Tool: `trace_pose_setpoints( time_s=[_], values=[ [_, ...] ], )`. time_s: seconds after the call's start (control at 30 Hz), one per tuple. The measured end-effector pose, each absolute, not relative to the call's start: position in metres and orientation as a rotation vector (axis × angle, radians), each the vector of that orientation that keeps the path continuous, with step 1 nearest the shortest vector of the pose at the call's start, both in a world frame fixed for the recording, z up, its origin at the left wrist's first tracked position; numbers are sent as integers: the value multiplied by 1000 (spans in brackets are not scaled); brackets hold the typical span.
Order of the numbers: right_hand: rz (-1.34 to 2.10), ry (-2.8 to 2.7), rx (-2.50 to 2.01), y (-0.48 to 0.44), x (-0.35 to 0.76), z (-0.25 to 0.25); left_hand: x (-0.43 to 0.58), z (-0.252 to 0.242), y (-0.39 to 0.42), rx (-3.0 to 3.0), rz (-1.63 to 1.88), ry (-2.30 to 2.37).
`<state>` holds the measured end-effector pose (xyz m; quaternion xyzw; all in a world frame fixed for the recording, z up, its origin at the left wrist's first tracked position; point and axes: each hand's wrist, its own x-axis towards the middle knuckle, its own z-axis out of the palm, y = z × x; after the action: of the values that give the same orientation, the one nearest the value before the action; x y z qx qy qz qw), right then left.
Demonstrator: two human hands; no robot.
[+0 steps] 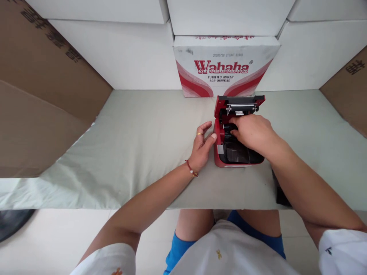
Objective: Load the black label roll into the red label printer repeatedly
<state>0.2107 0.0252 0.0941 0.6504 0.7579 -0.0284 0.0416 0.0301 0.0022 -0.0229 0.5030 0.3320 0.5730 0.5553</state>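
A red and black label printer (220, 157) stands on the cloth with its lid (241, 100) raised at the back. Inside it lies a shiny black ribbon roll (228, 131), set crosswise. My right hand (254, 130) reaches into the printer from the right, its fingers closed around the roll; the fingertips are partly hidden by the casing and the hand itself. Beside the printer's left wall is my left hand (202, 145), fingers apart, the thumb at the wall and nothing in its grasp.
A pale green cloth (143, 133) covers the table. Behind the printer stands a Wahaha water carton (226, 68) against stacked white boxes (129, 53). Brown cardboard boxes (43, 114) flank the left side, another (352, 91) the right. A black object (282, 196) lies partly under my right forearm.
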Motion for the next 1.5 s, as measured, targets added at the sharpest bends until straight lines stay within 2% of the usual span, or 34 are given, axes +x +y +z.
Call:
trace_pose_setpoints(
  time_s=[0.07, 0.13, 0.27, 0.37, 0.47, 0.57, 0.73, 1.03, 1.5],
  values=[
    [-144, 2359, 1983, 23, 213, 97, 25, -17, -8, 1397, 1512, 894],
    [-340, 2472, 1962, 16, 220, 104, 20, -11, -20, 1651, 1587, 857],
    [-863, 2785, 2129, -6, 243, 124, 16, -10, -38, 2025, 1428, 696],
    [-625, 3002, 2632, -9, 261, 128, 22, -14, -44, 2175, 1337, 638],
    [-393, 3009, 2843, 7, 273, 113, 26, -13, -44, 2244, 1535, 648],
    [-471, 3059, 2813, 28, 276, 88, 26, -6, -40, 2314, 1737, 786],
    [-799, 3290, 2629, 33, 267, 69, 25, -1, -34, 2501, 1765, 813],
    [-270, 3385, 2415, -4, 260, 77, 22, -3, -35, 2505, 1818, 875],
    [-174, 3435, 2328, -16, 259, 71, 25, 3, -38, 2727, 1708, 763]
  ],
)
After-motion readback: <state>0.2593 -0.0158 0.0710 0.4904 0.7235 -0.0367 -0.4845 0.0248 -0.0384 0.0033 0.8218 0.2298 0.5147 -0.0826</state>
